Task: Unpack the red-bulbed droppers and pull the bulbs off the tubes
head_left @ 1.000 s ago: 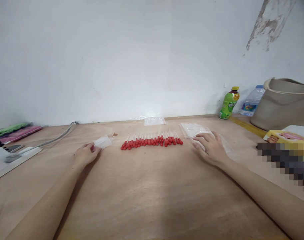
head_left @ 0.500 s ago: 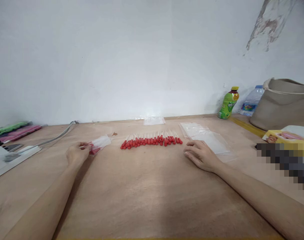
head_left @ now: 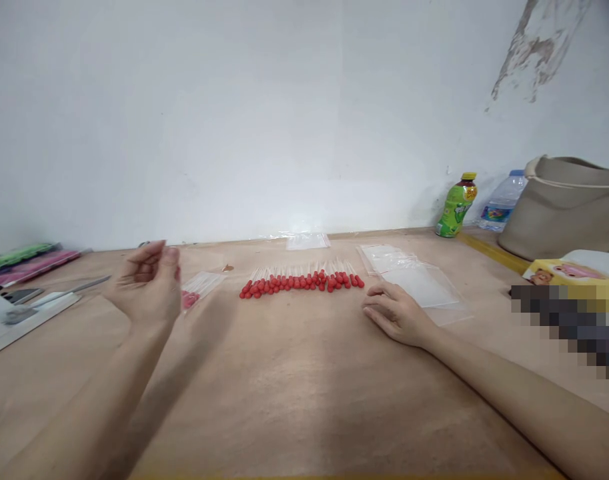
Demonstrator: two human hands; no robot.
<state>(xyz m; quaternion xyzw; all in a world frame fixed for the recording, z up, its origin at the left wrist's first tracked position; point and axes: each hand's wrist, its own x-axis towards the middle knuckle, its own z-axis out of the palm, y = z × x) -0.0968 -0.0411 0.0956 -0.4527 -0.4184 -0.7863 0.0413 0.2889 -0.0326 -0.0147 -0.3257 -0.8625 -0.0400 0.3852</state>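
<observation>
My left hand (head_left: 147,283) is raised off the table with its fingers loosely curled and nothing visible in them. Just behind it, partly hidden, lies a clear plastic bag (head_left: 207,283) containing white sticks with red tips. A long row of loose red-tipped sticks (head_left: 299,281) spreads across the middle of the table, red ends toward me. To the right of that row, my right hand (head_left: 397,313) rests on the tabletop, fingers slightly bent and apart, holding nothing. Flat clear plastic bags (head_left: 419,280) lie right behind it, overlapping one another.
Another flat bag (head_left: 308,241) lies against the wall. At the back right stand a green bottle (head_left: 454,207), a water bottle (head_left: 501,200) and a grey fabric basket (head_left: 559,213). A yellow package (head_left: 574,273) sits at the right. On the left are pink and green items (head_left: 29,263) and a cable (head_left: 77,290).
My left hand has let go of the filled bag and risen toward me, leaving it on the table. My right hand has barely shifted.
</observation>
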